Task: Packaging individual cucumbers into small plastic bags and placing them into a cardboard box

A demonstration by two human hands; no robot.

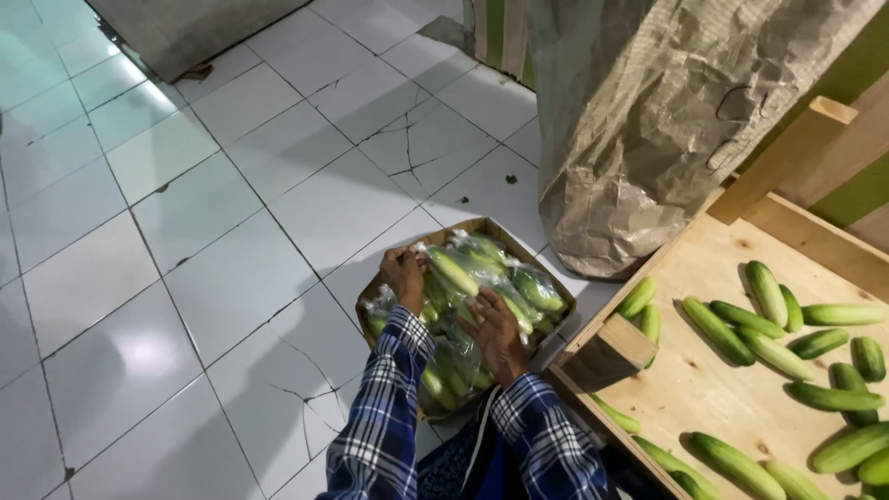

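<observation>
Bagged cucumbers in box, both hands on them.
Left hand (405, 274) grips clear bag (472, 278) edge; right hand (495, 335) lies flat, open, atop it inside the cardboard box (482, 226); cucumbers' long axes mostly run toward box's far right corner.

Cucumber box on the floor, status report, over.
Both hands on the bagged cucumbers: left hand far edge, right hand on top. Cardboard box on tiles. Nothing in the way.

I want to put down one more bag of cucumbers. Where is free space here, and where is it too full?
The white tiled floor left of the cardboard box is bare. The wooden bin has bare board in its middle, between the loose cucumbers. The box is packed with bagged cucumbers, and both hands, left hand and right hand, are there.
</observation>
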